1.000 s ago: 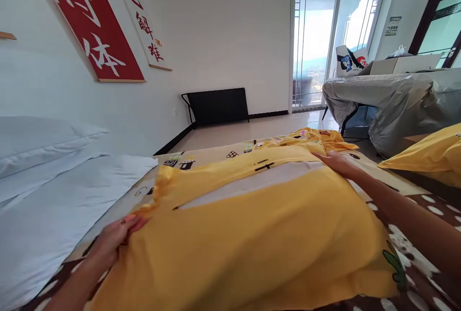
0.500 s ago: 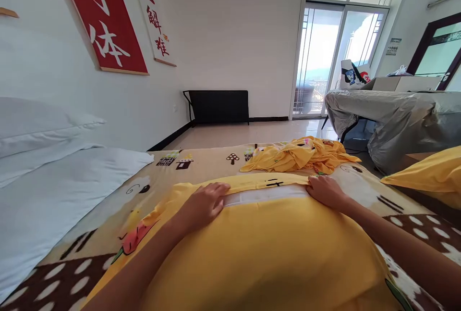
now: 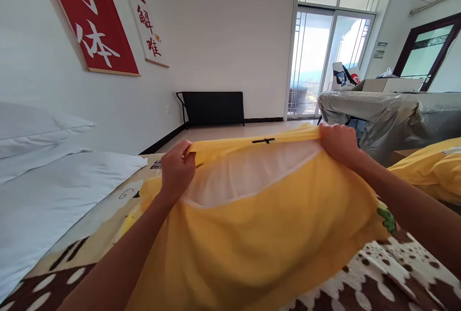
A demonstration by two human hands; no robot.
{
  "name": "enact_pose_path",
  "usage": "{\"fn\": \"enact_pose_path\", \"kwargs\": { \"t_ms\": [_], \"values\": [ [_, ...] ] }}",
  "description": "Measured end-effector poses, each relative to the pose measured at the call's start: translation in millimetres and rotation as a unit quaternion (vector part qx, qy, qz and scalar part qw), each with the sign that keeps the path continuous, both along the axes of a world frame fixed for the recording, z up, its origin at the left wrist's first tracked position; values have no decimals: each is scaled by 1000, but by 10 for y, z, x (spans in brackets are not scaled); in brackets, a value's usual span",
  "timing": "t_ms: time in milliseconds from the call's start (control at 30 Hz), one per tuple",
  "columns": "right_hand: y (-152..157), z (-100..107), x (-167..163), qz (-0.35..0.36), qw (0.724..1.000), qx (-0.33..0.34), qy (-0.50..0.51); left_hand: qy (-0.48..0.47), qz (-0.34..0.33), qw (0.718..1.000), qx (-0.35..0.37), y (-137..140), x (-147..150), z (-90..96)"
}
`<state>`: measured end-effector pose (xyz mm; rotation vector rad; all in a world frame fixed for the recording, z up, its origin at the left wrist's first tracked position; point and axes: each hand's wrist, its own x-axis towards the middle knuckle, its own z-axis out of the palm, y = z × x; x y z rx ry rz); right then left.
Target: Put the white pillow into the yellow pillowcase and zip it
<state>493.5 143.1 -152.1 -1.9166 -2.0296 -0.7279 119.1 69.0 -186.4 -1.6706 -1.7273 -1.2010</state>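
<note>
A yellow pillowcase (image 3: 266,234) hangs in front of me, raised off the bed at its far edge. Its opening gapes, and a white pillow (image 3: 237,174) shows inside. My left hand (image 3: 177,169) is closed around the left end of the opening's hem. At the right end of the same hem, my right hand (image 3: 340,143) is closed in a fist on the cloth. Between the two hands the hem is stretched fairly straight, with a small black mark near its middle. The lower part of the pillowcase lies toward me.
White pillows (image 3: 72,195) lie at the left of the patterned blanket (image 3: 374,272). Another yellow fabric piece (image 3: 432,169) is at the right. Behind it stands a plastic-covered table (image 3: 389,106) with boxes. A black folded frame (image 3: 216,108) leans against the far wall.
Both hands have risen and gripped the hem, lifting the pillowcase's far edge off the bed. The opening has widened. The crumpled yellow cloth behind is now hidden.
</note>
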Motion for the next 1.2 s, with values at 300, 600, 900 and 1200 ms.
{"fn": "enact_pose_path", "kwargs": {
  "t_ms": [300,600,900,1200],
  "values": [
    [-140,-484,118,160,975,5,-151,297,-143,935,-127,-331,-476,-738],
    [-406,-1082,-727,281,941,185,-26,334,-68,925,-170,-373,-652,-991],
    [-60,-946,-242,196,976,81,-53,327,-65,921,-199,-315,-561,-945],
    [125,-1644,146,83,996,-10,-27,417,-112,897,-94,-416,-164,-795]
  ]
}}
